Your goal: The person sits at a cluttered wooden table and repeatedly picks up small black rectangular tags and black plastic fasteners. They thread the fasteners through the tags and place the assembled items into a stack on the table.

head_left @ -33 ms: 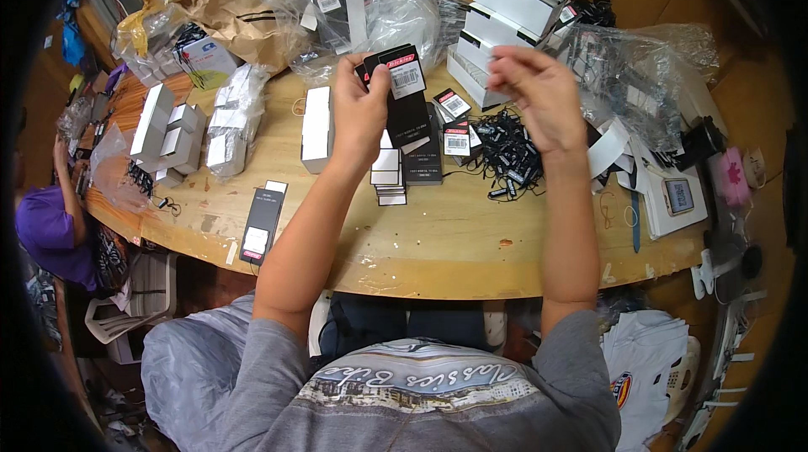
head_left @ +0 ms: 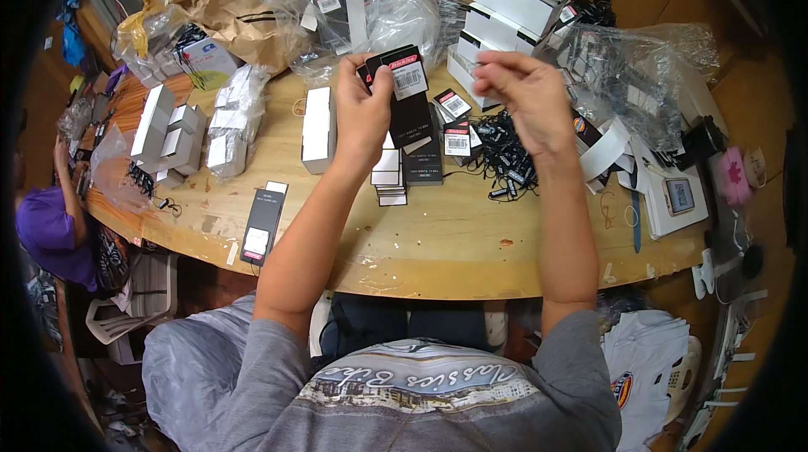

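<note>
Bright, even overhead light, glare on plastic bags (head_left: 404, 6), fisheye bending and dark corners.

The person wears a grey short-sleeved T-shirt (head_left: 421, 406) with a pale script print across the chest, forearms bare.

Left hand (head_left: 364, 111) grips black barcoded card packet (head_left: 404, 86) | right hand (head_left: 526, 94) raised beside it, fingers pinched | I see black cable pile (head_left: 505, 153) on wooden table (head_left: 438, 241)

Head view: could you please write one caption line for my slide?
Left hand holds a small black box above a wooden table; right hand is raised beside it, over a pile of black cables.
</note>
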`<state>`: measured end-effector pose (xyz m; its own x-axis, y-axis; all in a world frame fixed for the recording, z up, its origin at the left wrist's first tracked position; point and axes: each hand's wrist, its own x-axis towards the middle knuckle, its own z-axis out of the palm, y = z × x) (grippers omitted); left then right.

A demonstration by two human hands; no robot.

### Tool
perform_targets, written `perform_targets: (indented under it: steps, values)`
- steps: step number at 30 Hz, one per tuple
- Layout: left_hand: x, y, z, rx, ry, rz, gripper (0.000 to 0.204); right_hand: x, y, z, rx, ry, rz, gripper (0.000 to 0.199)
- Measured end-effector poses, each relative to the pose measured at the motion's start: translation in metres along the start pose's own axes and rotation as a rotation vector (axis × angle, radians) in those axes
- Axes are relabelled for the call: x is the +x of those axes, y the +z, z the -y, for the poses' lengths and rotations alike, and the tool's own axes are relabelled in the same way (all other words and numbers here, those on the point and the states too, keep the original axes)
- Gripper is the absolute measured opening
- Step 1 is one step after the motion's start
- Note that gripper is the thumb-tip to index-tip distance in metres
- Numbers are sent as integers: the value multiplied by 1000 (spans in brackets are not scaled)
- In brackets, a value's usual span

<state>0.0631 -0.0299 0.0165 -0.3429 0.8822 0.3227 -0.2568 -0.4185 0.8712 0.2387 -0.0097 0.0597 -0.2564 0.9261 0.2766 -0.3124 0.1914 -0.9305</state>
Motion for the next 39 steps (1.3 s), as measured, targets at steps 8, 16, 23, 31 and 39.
perform_targets:
  steps: [8, 16, 23, 31, 39]
  values:
    - [-16, 13, -7, 262, 250, 4, 24, -7, 32, -20, -218, -96, -57, 10]
    - [-22, 16, -15, 387, 453, 2, 24, -9, 32, -23, -316, -112, -67, 9]
    - [-19, 13, -14, 611, 762, 31, 23, -12, 31, -13, -382, -39, -14, 8]
    - [-18, 11, -17, 696, 878, 129, 22, -14, 30, -11, -583, -74, -33, 8]
    - [-14, 9, -20, 688, 894, 235, 22, -17, 31, -7, -682, -89, -24, 10]
